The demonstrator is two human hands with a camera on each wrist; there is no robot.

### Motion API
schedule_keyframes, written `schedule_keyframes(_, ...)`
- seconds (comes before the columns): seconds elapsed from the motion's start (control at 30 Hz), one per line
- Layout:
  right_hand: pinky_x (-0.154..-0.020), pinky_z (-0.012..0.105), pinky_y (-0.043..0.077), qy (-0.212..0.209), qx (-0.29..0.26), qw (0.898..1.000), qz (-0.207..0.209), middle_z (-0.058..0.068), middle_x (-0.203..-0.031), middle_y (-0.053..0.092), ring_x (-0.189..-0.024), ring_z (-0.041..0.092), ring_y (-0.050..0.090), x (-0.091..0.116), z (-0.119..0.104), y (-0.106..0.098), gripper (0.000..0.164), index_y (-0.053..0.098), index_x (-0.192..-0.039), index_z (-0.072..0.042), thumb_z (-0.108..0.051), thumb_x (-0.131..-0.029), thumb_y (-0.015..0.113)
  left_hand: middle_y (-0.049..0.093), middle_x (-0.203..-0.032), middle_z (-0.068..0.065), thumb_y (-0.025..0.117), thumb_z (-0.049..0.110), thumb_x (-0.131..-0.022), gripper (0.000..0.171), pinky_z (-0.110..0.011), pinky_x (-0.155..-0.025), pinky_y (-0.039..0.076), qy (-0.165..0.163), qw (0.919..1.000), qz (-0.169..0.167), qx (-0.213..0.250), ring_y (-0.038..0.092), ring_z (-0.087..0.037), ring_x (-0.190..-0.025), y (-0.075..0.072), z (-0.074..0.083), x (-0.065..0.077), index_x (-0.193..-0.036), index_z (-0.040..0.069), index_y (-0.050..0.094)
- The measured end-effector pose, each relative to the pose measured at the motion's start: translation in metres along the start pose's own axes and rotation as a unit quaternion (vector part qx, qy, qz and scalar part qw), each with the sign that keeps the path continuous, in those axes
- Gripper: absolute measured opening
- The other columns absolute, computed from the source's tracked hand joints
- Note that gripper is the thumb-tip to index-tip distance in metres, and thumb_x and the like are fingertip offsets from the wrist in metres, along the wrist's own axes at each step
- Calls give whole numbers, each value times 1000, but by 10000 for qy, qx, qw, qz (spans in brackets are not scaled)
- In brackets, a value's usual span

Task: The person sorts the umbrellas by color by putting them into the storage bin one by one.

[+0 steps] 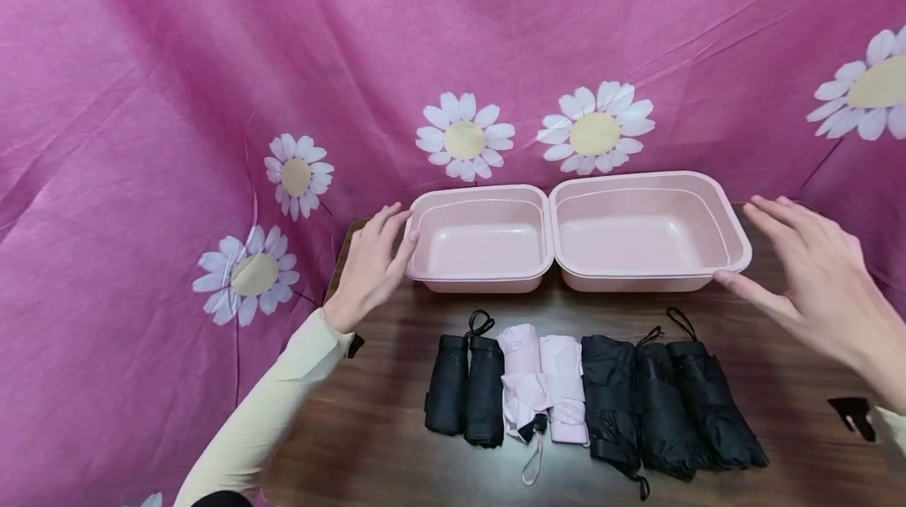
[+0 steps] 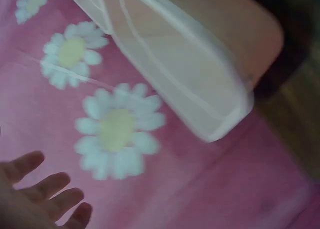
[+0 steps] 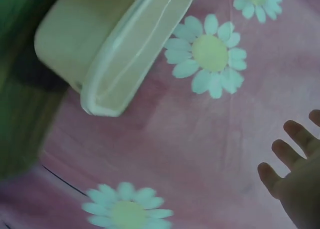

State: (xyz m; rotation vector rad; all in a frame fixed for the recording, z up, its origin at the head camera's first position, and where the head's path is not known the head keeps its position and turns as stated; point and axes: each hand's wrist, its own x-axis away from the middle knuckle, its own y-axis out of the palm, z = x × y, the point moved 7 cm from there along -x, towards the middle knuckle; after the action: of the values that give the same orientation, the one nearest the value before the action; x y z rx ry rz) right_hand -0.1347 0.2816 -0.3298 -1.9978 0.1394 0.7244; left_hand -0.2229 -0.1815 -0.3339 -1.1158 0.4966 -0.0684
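Note:
Two pale pink basins stand side by side on the table, a smaller left basin and a larger right basin. My left hand is at the left basin's outer side with its fingers extended. Its thumb overlaps the rim in the head view; contact cannot be told. Beyond the right basin's outer side, my right hand has its fingers spread, the thumb tip at the rim's near corner. Both wrist views show left-hand fingers and right-hand fingers holding nothing.
Folded umbrellas lie in a row before the basins: two black umbrellas at left, two pale pink umbrellas in the middle, three black umbrellas at right. A pink daisy-printed cloth hangs behind the brown wooden table.

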Motion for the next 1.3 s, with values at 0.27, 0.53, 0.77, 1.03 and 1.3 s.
schedule_keyframes(0.27, -106, 17, 21, 506, -633, 9883, 1289, 37, -119, 55, -126, 25, 47, 47, 26, 24, 74, 54, -128, 7, -54, -88, 60, 61, -116, -14, 50, 19, -99, 28, -40, -93, 44, -1316, 9715, 876, 1765, 56, -26, -106, 27, -60, 10, -119, 5, 63)
schedule_keyframes(0.53, -99, 16, 24, 2056, -673, 9741, 654, 36, -117, 55, -110, 36, 48, 107, 52, 66, 51, 53, -130, 7, -7, -84, 68, 60, -120, -20, 52, 14, -96, 32, -35, -88, 47, -3033, 9163, 683, 2525, 57, -32, -109, 71, -103, 27, -124, 1, 57)
schedule_keyframes(0.77, -63, 12, 29, 3297, -493, 9418, -424, 32, -111, 57, -85, -24, 27, 165, 69, 98, 55, 49, -130, 11, -23, -90, 65, 51, -113, -11, 46, 12, -98, 43, -23, -66, 51, -4348, 7844, 493, 4395, 56, -19, -85, 115, -118, 48, -137, -2, 38)
schedule_keyframes(1.03, -84, 61, 33, 3771, -569, 9106, -1592, 46, -117, 45, -107, 54, 40, 201, 69, 125, 70, 36, -132, 21, -36, -96, 55, 56, -105, -5, 47, 12, -99, 33, -26, -70, 55, -4662, 6569, 459, 5908, 58, -14, -76, 142, -119, 58, -130, 5, 38)
schedule_keyframes(1.3, -87, 68, 32, 4180, -606, 8687, -2589, 47, -124, 37, -113, 57, 30, 216, 66, 139, 90, 24, -136, 25, -51, -95, 51, 55, -115, -11, 47, 11, -100, 31, -26, -74, 56, -4607, 6308, 430, 6229, 62, -14, -79, 148, -112, 58, -128, 3, 40)
